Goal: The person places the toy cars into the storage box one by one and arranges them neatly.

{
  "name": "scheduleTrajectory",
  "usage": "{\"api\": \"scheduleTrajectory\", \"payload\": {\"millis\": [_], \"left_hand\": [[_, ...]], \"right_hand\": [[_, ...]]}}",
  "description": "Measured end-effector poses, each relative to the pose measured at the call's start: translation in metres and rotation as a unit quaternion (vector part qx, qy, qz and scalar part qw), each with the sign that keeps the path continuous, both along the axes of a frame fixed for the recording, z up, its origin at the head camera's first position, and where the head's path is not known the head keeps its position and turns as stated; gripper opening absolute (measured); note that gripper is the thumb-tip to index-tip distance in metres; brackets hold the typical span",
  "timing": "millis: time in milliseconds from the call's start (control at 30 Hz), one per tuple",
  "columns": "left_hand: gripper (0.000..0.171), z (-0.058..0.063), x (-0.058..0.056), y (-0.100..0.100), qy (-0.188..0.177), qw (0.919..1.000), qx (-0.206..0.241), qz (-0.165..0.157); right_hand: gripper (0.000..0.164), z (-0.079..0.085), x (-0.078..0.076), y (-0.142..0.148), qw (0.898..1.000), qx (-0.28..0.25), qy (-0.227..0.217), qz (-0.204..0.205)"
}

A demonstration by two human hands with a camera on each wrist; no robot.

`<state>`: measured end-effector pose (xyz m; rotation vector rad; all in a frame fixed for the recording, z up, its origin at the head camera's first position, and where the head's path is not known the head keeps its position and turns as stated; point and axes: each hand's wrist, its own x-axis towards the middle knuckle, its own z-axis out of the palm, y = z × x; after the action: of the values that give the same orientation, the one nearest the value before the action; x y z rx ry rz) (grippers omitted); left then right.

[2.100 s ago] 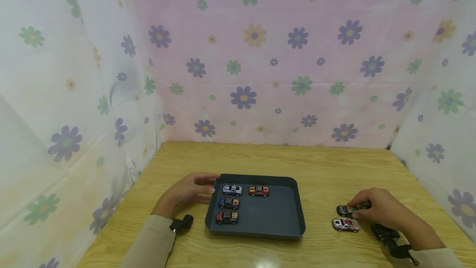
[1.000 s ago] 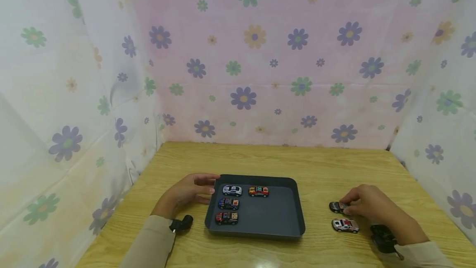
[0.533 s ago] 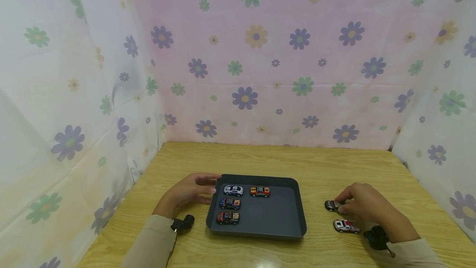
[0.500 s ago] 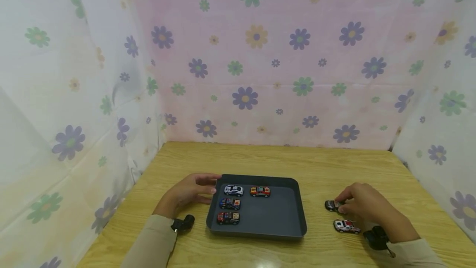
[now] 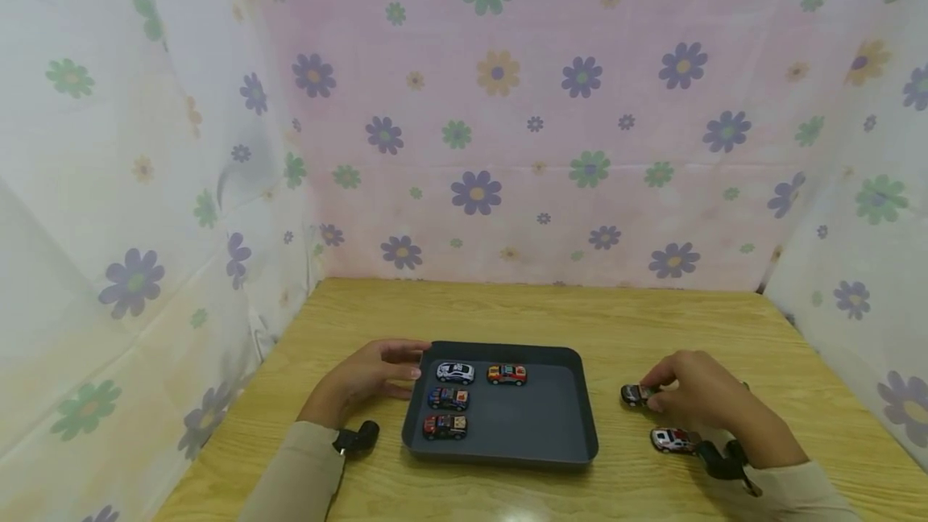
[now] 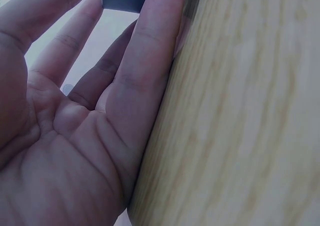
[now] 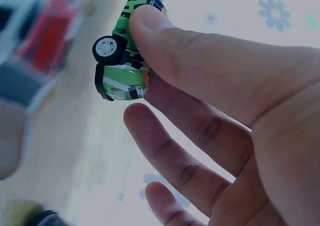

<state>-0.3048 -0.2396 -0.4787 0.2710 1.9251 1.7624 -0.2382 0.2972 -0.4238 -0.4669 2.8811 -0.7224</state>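
Observation:
My right hand (image 5: 699,397) pinches a small toy car (image 5: 634,395) between thumb and fingers, right of the tray. In the head view its dark end pokes out; the right wrist view shows the same toy car (image 7: 131,45) in green and black with white-spoked wheels. Whether it touches the table is unclear. A white and red toy car (image 5: 673,440) stands just in front of that hand. My left hand (image 5: 366,377) lies at the left side of the dark grey tray (image 5: 500,460), fingers extended and fingertips at its rim. In the left wrist view the left hand (image 6: 75,121) holds nothing.
Inside the tray, a white car (image 5: 455,373), a blue car (image 5: 449,399) and a red car (image 5: 445,427) form a left column. A red and yellow car (image 5: 507,374) stands right of the white one. Flowered cloth (image 5: 478,103) encloses the wooden table (image 5: 507,312).
My right hand has moved left toward the tray, carrying the pinched toy car along behind the white and red one. The left hand and tray look unchanged.

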Motion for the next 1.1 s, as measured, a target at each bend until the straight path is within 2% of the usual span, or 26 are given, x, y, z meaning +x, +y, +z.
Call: {"api": "scheduleTrajectory", "payload": {"millis": [267, 633, 933, 1100], "left_hand": [[0.057, 0.0, 0.0, -0.001, 0.0, 1.0, -0.002, -0.005], [0.057, 0.0, -0.001, 0.0, -0.002, 1.0, 0.0, -0.004], [0.06, -0.001, -0.002, 0.0, 0.004, 0.9999, -0.004, -0.01], [0.058, -0.001, -0.002, -0.002, 0.008, 0.9999, -0.003, -0.009]], "right_hand": [[0.024, 0.018, -0.003, -0.012, 0.999, -0.011, 0.03, 0.034], [0.023, 0.042, -0.01, -0.03, 0.997, -0.036, 0.047, 0.053], [0.023, 0.054, -0.015, -0.042, 0.996, -0.043, 0.066, 0.048], [0.024, 0.061, -0.016, -0.052, 0.993, -0.078, 0.069, 0.054]]}}
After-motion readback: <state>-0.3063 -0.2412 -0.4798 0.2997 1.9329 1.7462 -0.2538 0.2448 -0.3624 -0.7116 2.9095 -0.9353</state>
